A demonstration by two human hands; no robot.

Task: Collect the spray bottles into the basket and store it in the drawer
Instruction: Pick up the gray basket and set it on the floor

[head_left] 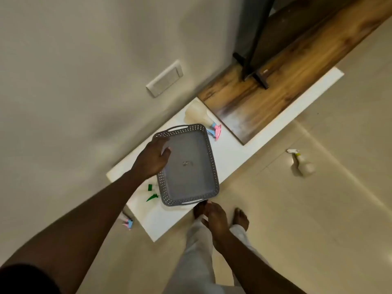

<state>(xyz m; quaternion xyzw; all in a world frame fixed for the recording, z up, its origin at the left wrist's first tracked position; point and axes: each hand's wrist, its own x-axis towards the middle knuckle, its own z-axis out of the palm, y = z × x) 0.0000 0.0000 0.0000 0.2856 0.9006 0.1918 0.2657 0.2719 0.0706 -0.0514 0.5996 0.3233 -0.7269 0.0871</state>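
Grey perforated plastic is forming the basket (187,166), a shallow rectangular one with slot handles at both short ends, and nothing is lying inside it. It is sitting on the white surface (233,149), its near end close to the front edge. The left hand (153,158) is gripping the basket's left rim near the far corner, fingers curled over the edge and thumb reaching inside. The right hand (215,219) is hanging just below the near handle, fingers loosely bent and not quite closed on anything; whether a fingertip is touching the handle, I cannot tell.

A cream spray bottle (200,116) with a pink and blue trigger head is lying on its side on the surface just beyond the basket's far right corner. Green trigger parts (151,193) of another sprayer are showing beside the basket's near left corner, its body mostly hidden under the left forearm. A third pink and blue spray head (128,223) is peeking out below the surface's left edge. A white bottle with a yellow collar (302,163) is lying on the tiled floor (318,219), well apart to the right.

A wooden top (286,77) is running diagonally along the wall, carrying a black stand foot (257,76). A wall switch plate (164,78) is sitting to the left.
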